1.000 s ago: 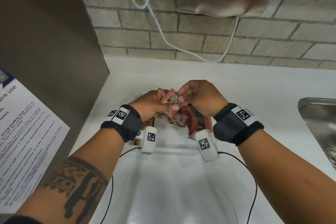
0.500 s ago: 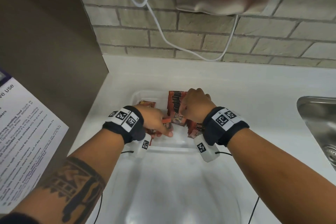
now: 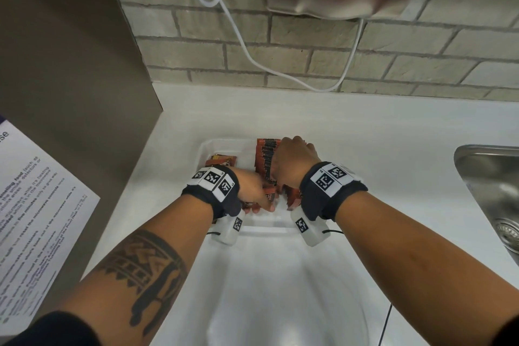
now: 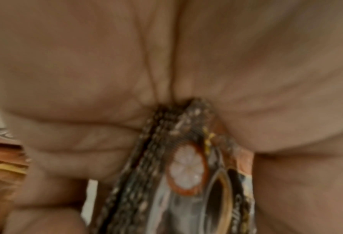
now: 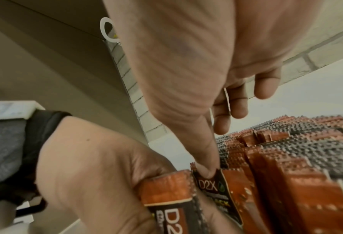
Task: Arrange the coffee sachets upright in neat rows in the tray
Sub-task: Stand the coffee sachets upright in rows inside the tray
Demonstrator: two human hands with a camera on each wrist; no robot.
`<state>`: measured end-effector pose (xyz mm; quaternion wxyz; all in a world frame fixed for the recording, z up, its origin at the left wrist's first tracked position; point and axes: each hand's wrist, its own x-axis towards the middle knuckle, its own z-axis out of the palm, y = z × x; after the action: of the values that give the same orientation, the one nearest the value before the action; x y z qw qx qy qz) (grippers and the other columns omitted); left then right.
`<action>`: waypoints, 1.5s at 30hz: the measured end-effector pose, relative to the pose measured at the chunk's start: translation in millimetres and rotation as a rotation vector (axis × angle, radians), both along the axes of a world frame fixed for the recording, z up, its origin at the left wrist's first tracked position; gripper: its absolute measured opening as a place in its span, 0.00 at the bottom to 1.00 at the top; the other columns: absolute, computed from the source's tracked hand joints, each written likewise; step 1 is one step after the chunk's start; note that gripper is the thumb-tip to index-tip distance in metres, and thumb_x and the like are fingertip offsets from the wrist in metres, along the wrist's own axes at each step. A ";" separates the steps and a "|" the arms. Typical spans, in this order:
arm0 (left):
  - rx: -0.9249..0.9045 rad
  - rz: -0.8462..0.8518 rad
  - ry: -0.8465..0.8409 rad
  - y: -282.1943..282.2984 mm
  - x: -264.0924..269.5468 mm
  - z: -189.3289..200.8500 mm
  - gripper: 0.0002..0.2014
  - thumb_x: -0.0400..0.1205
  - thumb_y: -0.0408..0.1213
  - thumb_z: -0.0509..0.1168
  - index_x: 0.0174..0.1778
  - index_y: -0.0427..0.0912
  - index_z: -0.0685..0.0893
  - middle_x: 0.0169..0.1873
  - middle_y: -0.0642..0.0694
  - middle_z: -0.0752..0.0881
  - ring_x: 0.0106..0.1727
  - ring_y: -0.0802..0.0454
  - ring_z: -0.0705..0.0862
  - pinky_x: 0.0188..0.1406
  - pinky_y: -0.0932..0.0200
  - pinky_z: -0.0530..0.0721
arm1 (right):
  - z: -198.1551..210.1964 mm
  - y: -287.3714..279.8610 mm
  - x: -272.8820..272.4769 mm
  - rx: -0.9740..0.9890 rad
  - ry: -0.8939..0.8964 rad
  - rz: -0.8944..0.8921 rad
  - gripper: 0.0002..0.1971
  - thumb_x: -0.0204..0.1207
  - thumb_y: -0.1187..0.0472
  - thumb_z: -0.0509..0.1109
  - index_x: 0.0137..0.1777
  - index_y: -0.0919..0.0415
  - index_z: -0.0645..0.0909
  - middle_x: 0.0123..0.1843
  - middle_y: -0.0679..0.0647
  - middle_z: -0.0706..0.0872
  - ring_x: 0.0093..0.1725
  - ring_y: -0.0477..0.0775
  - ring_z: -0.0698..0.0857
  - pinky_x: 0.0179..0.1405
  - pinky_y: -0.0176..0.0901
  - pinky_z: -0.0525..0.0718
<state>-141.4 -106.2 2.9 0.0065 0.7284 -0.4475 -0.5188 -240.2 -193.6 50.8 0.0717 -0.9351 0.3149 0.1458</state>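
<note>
Orange-and-black coffee sachets [image 5: 298, 166] half-filled the tray [image 3: 209, 149]; your left hand [image 3: 252, 191] gripped a loose bundle, your right hand [image 3: 292, 166] pinching one upright. Next, slot yours alongside.

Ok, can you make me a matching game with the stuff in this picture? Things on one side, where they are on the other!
Things:
1. left hand
2. upright sachet row
3. sink
4. white cable

Places:
A. hanging on the brick wall
B. at the far right of the counter
C. standing in the tray, under the right hand
D. gripping a few sachets at the tray's near left

Pairs: 1-D, 2-C, 3-B, 4-A
</note>
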 end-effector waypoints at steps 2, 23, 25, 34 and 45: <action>-0.002 -0.009 -0.014 -0.8 0.1 0.3 0.21 0.82 0.48 0.73 0.67 0.41 0.84 0.40 0.45 0.88 0.37 0.46 0.82 0.49 0.50 0.86 | 0.0 0.1 -0.2 0.001 0.005 0.006 0.14 0.78 0.55 0.67 0.61 0.59 0.81 0.50 0.52 0.68 0.65 0.61 0.72 0.66 0.58 0.72; -0.005 0.031 0.019 6.3 -2.2 4.7 0.22 0.80 0.46 0.75 0.67 0.38 0.84 0.41 0.43 0.89 0.39 0.46 0.83 0.55 0.44 0.88 | 12.2 -8.6 -9.8 0.064 -0.135 -0.015 0.10 0.77 0.61 0.68 0.48 0.49 0.90 0.57 0.50 0.83 0.62 0.57 0.78 0.67 0.57 0.74; -0.013 0.036 0.030 8.5 -1.9 8.9 0.22 0.80 0.45 0.75 0.67 0.38 0.85 0.43 0.42 0.90 0.39 0.46 0.84 0.52 0.47 0.88 | 16.7 -8.6 -12.5 0.072 -0.153 -0.018 0.10 0.77 0.62 0.68 0.48 0.50 0.90 0.57 0.50 0.83 0.62 0.57 0.79 0.68 0.58 0.74; -0.360 0.273 0.389 36.4 23.5 47.2 0.13 0.82 0.27 0.72 0.61 0.29 0.84 0.50 0.30 0.91 0.47 0.46 0.92 0.55 0.49 0.89 | 25.9 -6.1 -40.9 0.488 -0.482 -0.068 0.08 0.76 0.51 0.78 0.52 0.51 0.87 0.47 0.44 0.89 0.48 0.44 0.87 0.48 0.36 0.82; -0.620 0.358 0.341 47.9 25.7 47.6 0.15 0.80 0.38 0.75 0.60 0.37 0.87 0.46 0.35 0.91 0.44 0.47 0.89 0.43 0.55 0.88 | 41.7 -3.0 -42.4 0.443 -0.707 -0.088 0.02 0.78 0.57 0.76 0.47 0.49 0.88 0.40 0.42 0.89 0.39 0.37 0.84 0.40 0.27 0.77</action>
<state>-115.6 -58.4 50.5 0.3904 0.6619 -0.4414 -0.4633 -282.6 -196.7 92.4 0.3809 -0.8752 0.2716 -0.1232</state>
